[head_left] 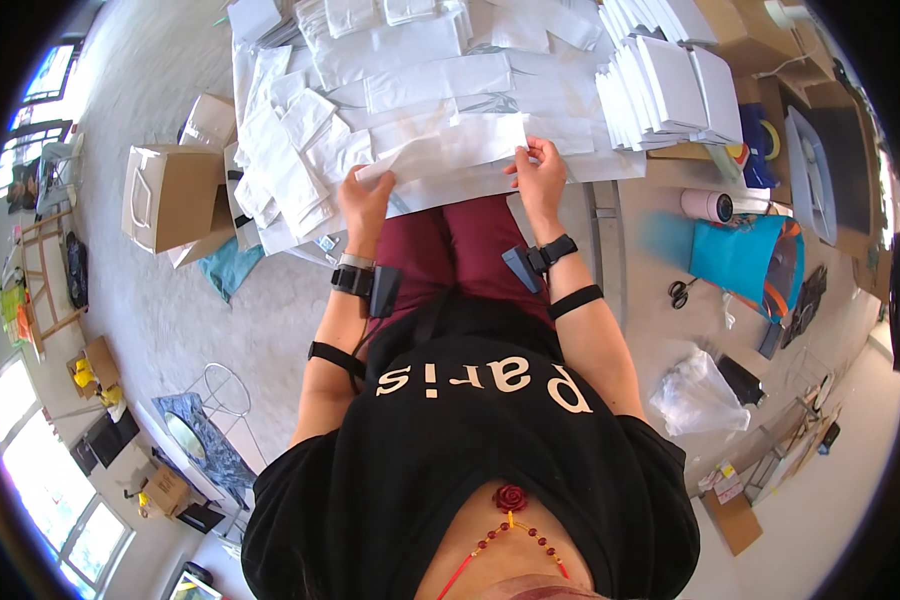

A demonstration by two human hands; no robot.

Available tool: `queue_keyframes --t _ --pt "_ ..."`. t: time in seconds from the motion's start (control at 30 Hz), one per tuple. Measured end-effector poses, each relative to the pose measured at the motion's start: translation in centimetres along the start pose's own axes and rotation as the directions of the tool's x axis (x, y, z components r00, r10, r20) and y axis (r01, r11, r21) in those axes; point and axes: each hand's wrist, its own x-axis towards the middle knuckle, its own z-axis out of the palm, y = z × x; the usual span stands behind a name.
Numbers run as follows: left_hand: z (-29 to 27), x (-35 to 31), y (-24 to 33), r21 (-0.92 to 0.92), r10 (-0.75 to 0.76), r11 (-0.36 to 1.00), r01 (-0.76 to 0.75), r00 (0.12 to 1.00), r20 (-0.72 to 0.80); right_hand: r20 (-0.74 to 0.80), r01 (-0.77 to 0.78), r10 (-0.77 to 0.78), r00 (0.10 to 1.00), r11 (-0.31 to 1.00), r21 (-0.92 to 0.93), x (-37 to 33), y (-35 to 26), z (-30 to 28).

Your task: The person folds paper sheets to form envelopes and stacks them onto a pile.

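A long white strip [457, 146], which looks like folded paper or thin plastic, stretches between my hands above the table's near edge. My left hand [366, 205] pinches its left end, where the material curls up a little. At the other end, my right hand [540, 180] grips the right corner between thumb and fingers. Beneath it lies a whitish sheet covering the table [580, 170]. Just left of my left hand is a loose spread of flat white packets [282, 165]. More flat white pieces [435, 83] lie farther back on the table.
Stacks of white folded sheets or boxes [670, 92] stand at the table's right. Cardboard boxes [175, 195] sit on the floor at left. To the right are a pink cylinder [707, 205], a turquoise bag [745, 258], black scissors [681, 292] and a clear plastic bag [700, 395].
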Motion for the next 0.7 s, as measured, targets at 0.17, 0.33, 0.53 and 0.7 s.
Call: queue_keyframes --t 0.17,0.33,0.53,0.7 --pt "0.3 2.5 0.5 -0.174 -0.052 0.983 0.055 0.998 0.026 -0.041 0.007 -0.009 0.999 0.999 -0.041 0.1 0.7 0.1" --pt "0.8 4.4 -0.3 -0.162 -0.031 0.986 0.038 0.999 0.042 -0.098 0.119 -0.138 0.986 0.977 -0.175 0.6 2.2 0.2" --pt "1.3 5.2 0.0 -0.125 -0.036 0.991 0.040 0.999 0.036 -0.144 0.154 -0.203 0.969 0.944 -0.291 0.8 2.5 0.0" --pt "1.2 5.4 0.3 -0.009 -0.036 0.999 0.036 0.998 0.058 -0.151 0.130 -0.189 0.970 0.935 -0.330 0.6 2.1 -0.2"
